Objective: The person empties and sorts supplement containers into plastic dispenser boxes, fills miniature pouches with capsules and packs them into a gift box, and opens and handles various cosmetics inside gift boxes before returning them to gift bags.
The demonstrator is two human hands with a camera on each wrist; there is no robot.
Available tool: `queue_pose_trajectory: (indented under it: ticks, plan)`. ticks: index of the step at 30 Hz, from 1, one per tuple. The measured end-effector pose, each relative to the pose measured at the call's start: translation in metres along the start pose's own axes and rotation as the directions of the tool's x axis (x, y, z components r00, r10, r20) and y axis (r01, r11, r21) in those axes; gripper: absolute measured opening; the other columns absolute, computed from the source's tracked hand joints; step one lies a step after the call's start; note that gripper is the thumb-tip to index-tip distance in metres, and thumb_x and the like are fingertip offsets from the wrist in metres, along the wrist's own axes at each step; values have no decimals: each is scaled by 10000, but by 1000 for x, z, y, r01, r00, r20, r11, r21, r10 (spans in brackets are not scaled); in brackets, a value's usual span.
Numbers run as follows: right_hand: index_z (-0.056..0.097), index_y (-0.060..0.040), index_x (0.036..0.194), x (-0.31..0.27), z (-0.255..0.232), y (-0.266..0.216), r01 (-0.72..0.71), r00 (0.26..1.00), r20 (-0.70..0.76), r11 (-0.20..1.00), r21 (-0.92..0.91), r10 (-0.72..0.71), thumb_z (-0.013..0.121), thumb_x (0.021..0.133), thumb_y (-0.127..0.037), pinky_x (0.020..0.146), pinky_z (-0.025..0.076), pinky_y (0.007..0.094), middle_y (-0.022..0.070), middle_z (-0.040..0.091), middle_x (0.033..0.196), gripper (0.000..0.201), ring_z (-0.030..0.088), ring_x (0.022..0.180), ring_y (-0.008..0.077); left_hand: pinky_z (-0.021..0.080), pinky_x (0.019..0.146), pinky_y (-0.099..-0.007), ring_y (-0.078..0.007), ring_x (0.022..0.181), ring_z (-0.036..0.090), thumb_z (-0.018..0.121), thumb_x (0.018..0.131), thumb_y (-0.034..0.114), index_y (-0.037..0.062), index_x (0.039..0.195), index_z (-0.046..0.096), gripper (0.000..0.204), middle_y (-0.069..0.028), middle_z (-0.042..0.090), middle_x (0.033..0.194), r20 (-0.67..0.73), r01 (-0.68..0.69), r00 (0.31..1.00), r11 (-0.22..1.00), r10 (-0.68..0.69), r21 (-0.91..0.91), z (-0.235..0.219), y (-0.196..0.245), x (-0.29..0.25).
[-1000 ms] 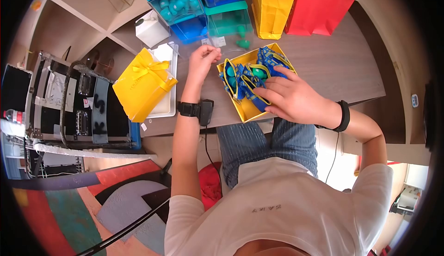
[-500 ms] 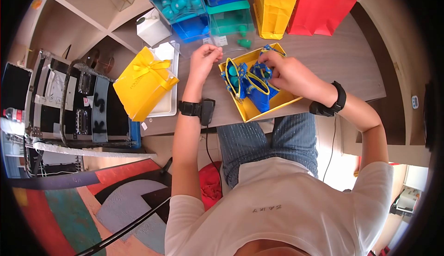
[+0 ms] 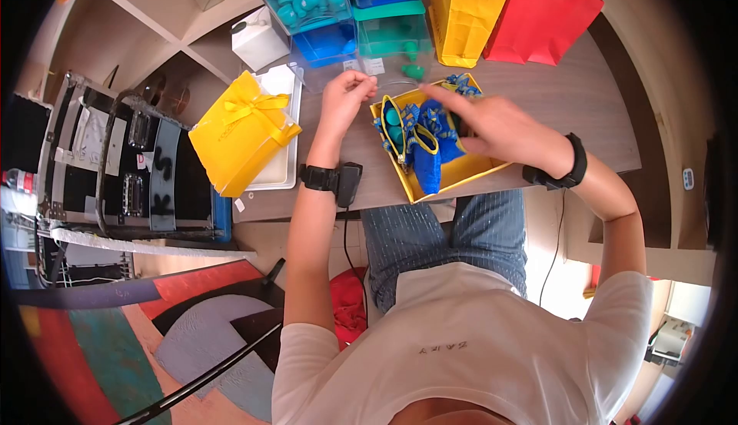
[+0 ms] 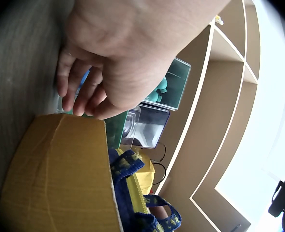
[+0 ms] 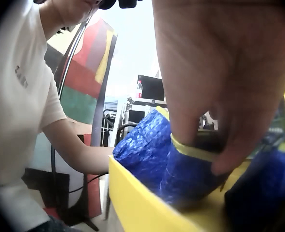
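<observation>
Head view: we read what appears to be ZAKY, inverted, on the front of the white shirt (image 3: 461,325) worn by the person seated at the wooden table (image 3: 569,133). We find the painted letters K and S on a grey strip of the black case (image 3: 77,129) at the left. On the table, we see a red paper bag (image 3: 542,18) beside a yellow paper bag (image 3: 465,21). We locate a yellow ribboned box (image 3: 231,164), its faint print too small to read, and an open yellow box (image 3: 473,170). We note a teal-lidded bin (image 3: 307,1) containing teal pieces, and a green-lidded bin (image 3: 392,33) with green pieces. We observe the right hand (image 3: 511,133) above the open yellow box, thumb and index finger apart; whether its fingers pinch a rim, we cannot tell. We see the left hand (image 3: 346,98) just beside that box, fingers loosely curled together. We identify blue bags (image 3: 427,167) with yellow trim inside the open yellow box; one holds teal balls (image 3: 393,129). We cannot read the white labels (image 3: 374,66) near the bins.
</observation>
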State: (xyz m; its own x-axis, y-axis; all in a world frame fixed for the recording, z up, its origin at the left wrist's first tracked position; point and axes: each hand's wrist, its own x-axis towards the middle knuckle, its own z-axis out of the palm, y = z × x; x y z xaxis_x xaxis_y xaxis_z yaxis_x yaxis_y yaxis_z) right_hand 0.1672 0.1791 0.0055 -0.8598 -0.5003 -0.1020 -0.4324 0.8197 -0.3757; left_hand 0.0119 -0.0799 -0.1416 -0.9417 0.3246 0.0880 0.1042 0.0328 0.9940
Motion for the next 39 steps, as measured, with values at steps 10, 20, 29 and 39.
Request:
queue_pose_trajectory:
  ticks: [10,20,29,39]
  plan:
    - [393,-183,1561,-9,-67,9,158,859,-491,987,-16,-145,685,804,82,765,589,368,161,722,1148,854,730,954,263,538,722,-259,-120,774,678,753,936,130,-9,980,691,157,-60,722,864,-104,-73,992,997,71,-18,3,20,-9]
    - [364,-119,1558,75,-65,19,344,894,-446,701,624,-41,648,1003,-164,885,590,293,132,615,1377,625,682,1124,192,351,1175,-598,-338,1436,401,764,951,266,231,1606,146,901,-158,298,1592,34,-418,832,666,553,-618,54,101,-13]
    - [458,-26,1466,129,-44,30,17,973,-78,270,963,215,562,1044,-171,987,571,344,126,607,1354,458,651,1174,224,478,1023,-443,-276,1231,551,799,928,274,117,1539,207,866,-195,465,1404,-321,-357,916,856,242,-374,59,105,39]
    - [526,22,1373,128,-26,61,-13,928,-112,332,943,354,559,970,-84,999,526,354,158,578,1335,418,600,1142,235,449,1079,-451,-464,1299,506,852,784,519,-70,1451,353,1021,-340,441,1406,-201,-190,906,780,374,596,61,106,57]
